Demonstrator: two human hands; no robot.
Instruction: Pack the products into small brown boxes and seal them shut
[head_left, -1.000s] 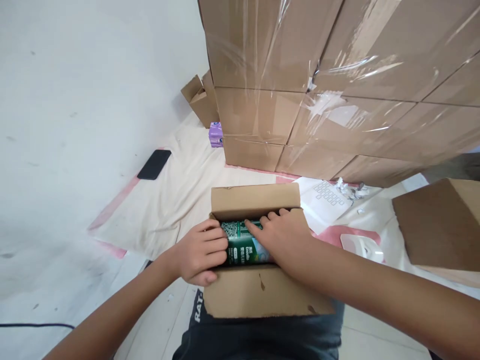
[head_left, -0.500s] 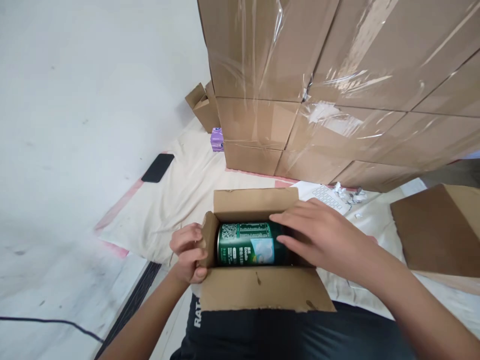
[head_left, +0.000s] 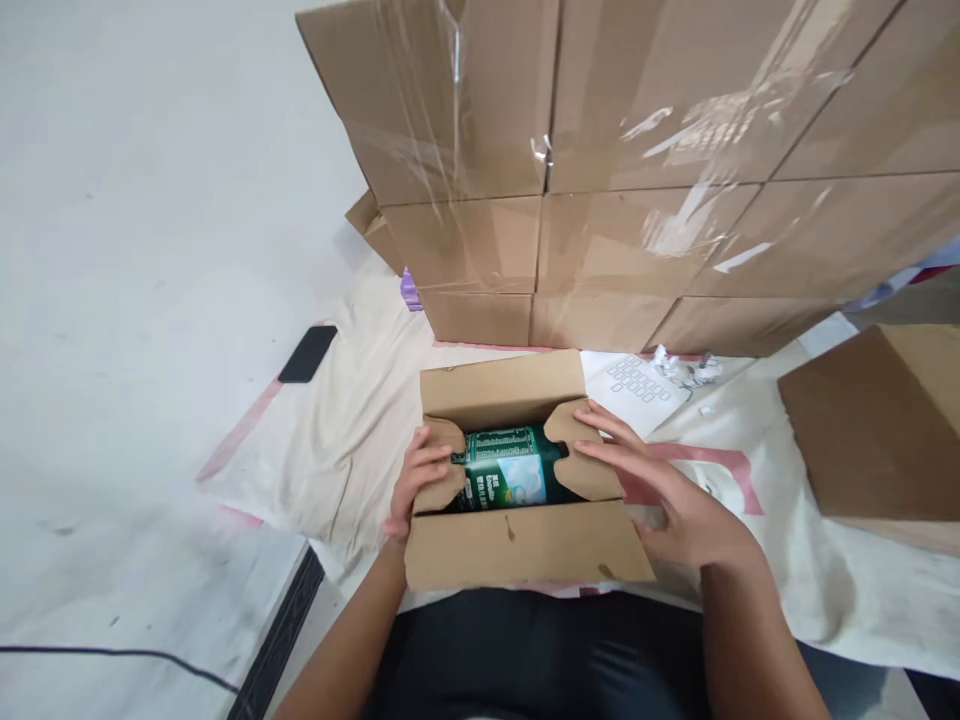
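In the head view, a small open cardboard box (head_left: 517, 545) sits in front of my lap. Inside it a green printed can (head_left: 510, 468) lies on its side, its two ends covered by the short flaps. My left hand (head_left: 421, 475) is open, its fingers resting on the folded-in left flap (head_left: 444, 440). At the other end, my right hand (head_left: 660, 490) is open too, with fingertips stretched over the right flap (head_left: 589, 470) and the thumb beside the box. Both long flaps stand folded outward.
Behind rises a wall of stacked cartons (head_left: 480, 245) wrapped in clear film. A brown carton (head_left: 862, 430) stands at right. On the pale cloth (head_left: 352, 400) lie a black phone (head_left: 308, 354), a printed sheet (head_left: 637, 390) and white scraps (head_left: 686, 368). A black cable (head_left: 127, 653) runs at lower left.
Both short flaps have been folded inward over the can's ends. My right hand has come off the can onto the right flap. The view has shifted slightly.
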